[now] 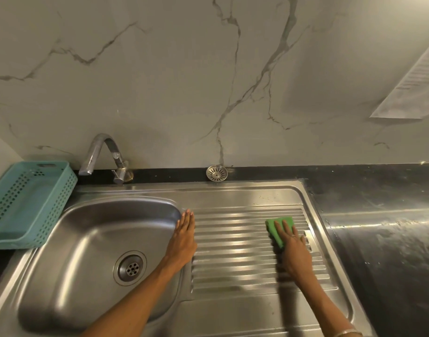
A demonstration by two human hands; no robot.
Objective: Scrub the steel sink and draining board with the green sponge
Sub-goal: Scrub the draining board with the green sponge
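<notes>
Pressing the sponge point(280, 227) flat under spread fingers, the right hand point(292, 249) works the far right of the ribbed board point(232, 263); it is pinned by the palm, not clenched. The left hand point(183, 239) lies open and empty on the rim between the sink point(87, 239) and the board, bracing. Best to stroke along the grooves, keep even pressure, overlap the passes and reach the flat border; the bowl likely comes after
</notes>
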